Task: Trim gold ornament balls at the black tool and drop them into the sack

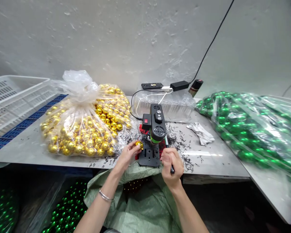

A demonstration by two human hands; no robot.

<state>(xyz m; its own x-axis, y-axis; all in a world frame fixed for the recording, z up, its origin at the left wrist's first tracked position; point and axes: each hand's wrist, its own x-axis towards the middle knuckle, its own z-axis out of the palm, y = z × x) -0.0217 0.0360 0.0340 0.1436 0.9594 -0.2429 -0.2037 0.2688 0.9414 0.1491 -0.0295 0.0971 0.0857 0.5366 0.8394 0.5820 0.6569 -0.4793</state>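
Between the thumb and fingers of my left hand is a shiny gold ball, held just left of a small black machine. The machine has round vents, buttons and a box with a red switch on its side. Beneath its head lies a slotted black base plate. My right hand is wrapped round the black-ended lever handle at the machine's right side. Just below the table edge hangs an open pale green sack, with small gold glints inside it.
Clear bags of gold balls stand on the left, and bags of green balls on the right. White gloves lie near black scraps. Behind are a clear plastic pack, a phone and cables. A white crate stands far left.
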